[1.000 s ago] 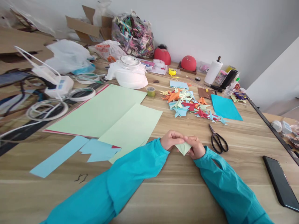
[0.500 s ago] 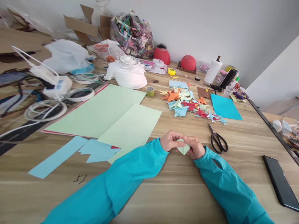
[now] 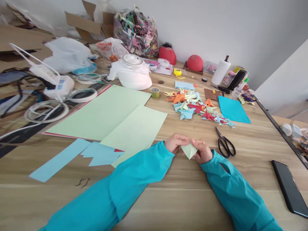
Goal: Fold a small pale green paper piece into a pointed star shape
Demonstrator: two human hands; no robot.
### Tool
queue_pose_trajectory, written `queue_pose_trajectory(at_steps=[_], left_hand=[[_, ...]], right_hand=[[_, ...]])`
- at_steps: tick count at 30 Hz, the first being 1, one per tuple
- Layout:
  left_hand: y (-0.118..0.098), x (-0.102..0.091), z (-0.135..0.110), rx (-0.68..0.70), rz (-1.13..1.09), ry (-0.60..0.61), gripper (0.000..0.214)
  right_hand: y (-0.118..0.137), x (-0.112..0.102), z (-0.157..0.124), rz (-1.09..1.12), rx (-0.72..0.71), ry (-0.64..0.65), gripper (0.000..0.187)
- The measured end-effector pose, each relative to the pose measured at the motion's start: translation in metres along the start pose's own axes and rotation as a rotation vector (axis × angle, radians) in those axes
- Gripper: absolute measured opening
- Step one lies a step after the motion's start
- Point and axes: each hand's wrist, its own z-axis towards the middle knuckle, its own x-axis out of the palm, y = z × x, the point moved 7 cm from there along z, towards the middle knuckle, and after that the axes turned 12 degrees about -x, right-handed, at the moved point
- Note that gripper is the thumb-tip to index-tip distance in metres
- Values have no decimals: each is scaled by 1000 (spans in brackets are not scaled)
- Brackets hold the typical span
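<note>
A small folded piece of pale green paper (image 3: pixel 189 151) is held between both hands, its pointed corner facing me and a crease down its middle. My left hand (image 3: pixel 176 142) pinches its upper left edge, fingers closed. On the other side my right hand (image 3: pixel 202 151) grips it, thumb on top and fingers underneath. Beyond the hands lies a heap of folded paper cranes (image 3: pixel 187 104) in orange, red, blue and pale green. Black-handled scissors (image 3: pixel 225 145) rest to the right of my right hand. Pale green sheets (image 3: pixel 137 125) spread out at the left.
Blue paper strips (image 3: pixel 60 158) lie at the left front. A spool of thread (image 3: pixel 155 92) stands behind the sheets. Farther right are a bright blue sheet (image 3: pixel 233 109) and a black phone (image 3: pixel 290 187). Coiled white cables (image 3: pixel 47 111) and plastic bags crowd the far left.
My left thumb has drawn back from the middle of the folded paper, so more of its surface shows. Both hands keep hold of it in nearly the same place.
</note>
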Motion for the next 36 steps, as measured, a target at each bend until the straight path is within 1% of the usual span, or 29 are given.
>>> queue_pose_trajectory(at_steps=[4,8,10,13,17,20,22,24,27,32,36], left_hand=[[-1,0,-1,5,-21,-28,26],[-7,1,-2,79,-46,-37,25],[-10,0,-3,105,-70,-44,25],[-12,-4,-3,143,-110,-78,33],[-11,-6,-2,160,-82,-111,27],[-11,-8,-2,166,-73,-169,24],[-12,-9,-2,177,-109,-208,24],[-13,-11,-3,186,-159,-231,25],[-15,-11,-2,200,-202,-246,25],[-14,-14,-2,212,-240,-290,26],[-13,-16,0,199,-237,-282,27]], right_hand=[[1,2,0,-1,3,5,49],[0,-3,3,21,14,-29,50],[1,-4,4,32,-2,-38,50],[4,-4,5,32,-44,-38,49],[7,-5,5,8,-80,-41,43],[10,-13,5,-64,-123,-107,29],[10,-19,5,-125,-149,-152,20],[12,-22,5,-213,-192,-166,16],[17,-22,4,-341,-273,-196,16],[26,-18,1,-454,-312,-233,18],[33,-15,-2,-553,-368,-226,19]])
